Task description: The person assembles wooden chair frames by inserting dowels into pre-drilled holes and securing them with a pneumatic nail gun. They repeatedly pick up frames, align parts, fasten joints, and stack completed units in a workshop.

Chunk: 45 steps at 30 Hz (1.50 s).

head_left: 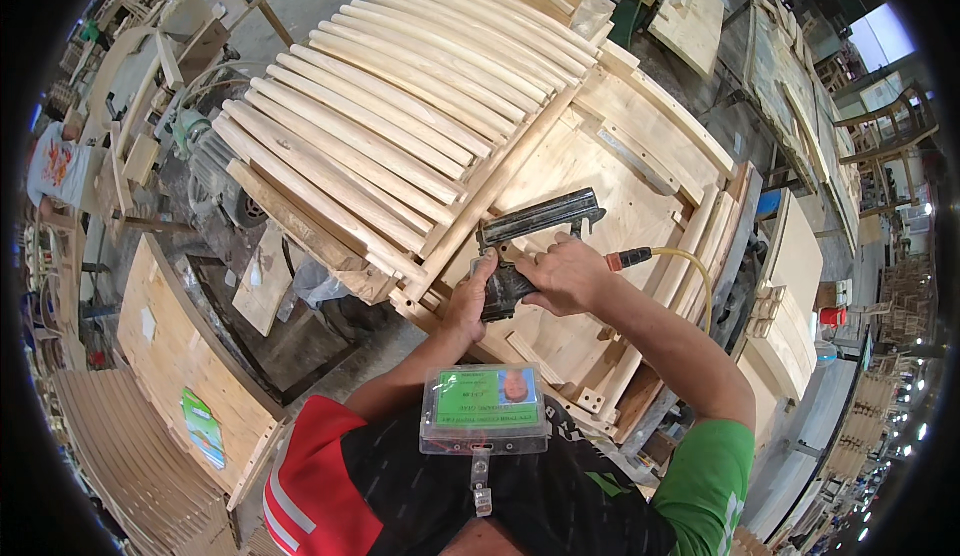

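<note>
A black air nail gun (540,218) is held in front of my chest, above a pale wooden workbench (566,171). Its long magazine points away to the upper right. My right hand (562,274) is closed round the handle, and an orange-and-black hose fitting (628,259) sticks out beside it. My left hand (470,301) grips the body of the gun from the left, thumb up. A yellow air hose (695,256) curves from the fitting down past the bench's right side. Beyond the gun, a row of long, curved wooden slats (390,96) lies side by side.
A wooden panel (185,346) stands at the left with a green leaflet (203,426) on it. A motor (215,161) sits beyond the slats' left end. Cut boards (780,296) are stacked at the right. Another person (60,166) is at the far left.
</note>
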### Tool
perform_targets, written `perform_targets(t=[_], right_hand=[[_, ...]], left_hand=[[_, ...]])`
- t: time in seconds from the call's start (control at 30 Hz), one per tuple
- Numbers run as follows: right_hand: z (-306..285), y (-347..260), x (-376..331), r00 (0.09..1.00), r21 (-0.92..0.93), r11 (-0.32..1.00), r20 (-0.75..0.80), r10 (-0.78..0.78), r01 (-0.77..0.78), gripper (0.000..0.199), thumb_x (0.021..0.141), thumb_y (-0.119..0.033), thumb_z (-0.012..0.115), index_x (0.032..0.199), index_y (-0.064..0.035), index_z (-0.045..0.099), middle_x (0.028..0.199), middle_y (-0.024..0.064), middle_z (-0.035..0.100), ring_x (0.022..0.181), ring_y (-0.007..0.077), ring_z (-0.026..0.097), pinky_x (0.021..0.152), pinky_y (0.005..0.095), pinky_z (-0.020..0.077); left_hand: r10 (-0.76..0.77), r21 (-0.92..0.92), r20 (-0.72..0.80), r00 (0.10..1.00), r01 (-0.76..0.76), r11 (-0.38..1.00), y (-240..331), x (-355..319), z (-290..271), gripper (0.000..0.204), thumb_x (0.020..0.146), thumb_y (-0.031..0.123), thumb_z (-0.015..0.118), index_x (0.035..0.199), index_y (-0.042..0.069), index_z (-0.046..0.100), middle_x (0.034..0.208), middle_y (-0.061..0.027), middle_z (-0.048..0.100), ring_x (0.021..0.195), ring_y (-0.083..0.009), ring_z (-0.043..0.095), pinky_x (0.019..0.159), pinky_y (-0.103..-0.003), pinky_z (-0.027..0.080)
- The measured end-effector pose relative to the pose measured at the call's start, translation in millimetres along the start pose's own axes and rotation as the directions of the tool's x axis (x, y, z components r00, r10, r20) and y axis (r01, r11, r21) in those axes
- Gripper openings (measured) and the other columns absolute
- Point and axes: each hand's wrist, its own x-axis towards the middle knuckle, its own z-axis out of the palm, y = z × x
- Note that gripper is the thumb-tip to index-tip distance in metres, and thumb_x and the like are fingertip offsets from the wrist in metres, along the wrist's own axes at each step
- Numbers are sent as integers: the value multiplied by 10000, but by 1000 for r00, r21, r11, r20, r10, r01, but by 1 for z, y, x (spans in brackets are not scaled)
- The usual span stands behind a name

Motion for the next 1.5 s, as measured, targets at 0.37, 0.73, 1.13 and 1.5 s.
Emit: perform_targets(t=[0.37, 0.73, 1.13, 1.5], right_hand=[[-12, -73, -125, 880, 299, 834, 49, 472, -464, 756, 941, -557, 723, 1469, -74, 478, 848, 162, 741, 807, 433, 718, 748, 524, 544], [41, -192, -297, -67, 623, 24, -122, 990, -782, 471, 801, -332, 889, 1087, -50, 643, 776, 185, 702, 699, 408, 692, 655, 478, 539], [132, -196, -410, -442, 486, -309, -186, 877, -818, 478, 875, -306, 815, 1207, -36, 602, 959, 271, 726, 930, 504, 689, 802, 581, 516], [163, -164, -428, -415, 440, -287, -230, 880, -851, 419, 971, -284, 731, 1261, -22, 580, 974, 252, 696, 883, 497, 664, 783, 562, 500]], left_hand=[[340, 779, 364, 867, -484, 399, 18, -30, -10, 368, 1032, 309, 715, 1239, 11, 654, 1070, -104, 744, 1005, -218, 717, 873, -333, 561], [389, 630, 776, 497, -589, -505, 60, -47, -33, 397, 850, 241, 837, 1148, 29, 681, 1158, -156, 637, 1122, -395, 596, 983, -499, 467], [292, 553, 814, 502, -514, -656, 67, -52, -37, 460, 817, 243, 841, 1193, 43, 666, 1275, -188, 607, 1219, -411, 566, 1023, -525, 463], [282, 616, 722, 632, -401, -679, 67, -66, -41, 469, 825, 238, 827, 1220, 45, 664, 1301, -185, 623, 1214, -424, 567, 1013, -519, 485]])
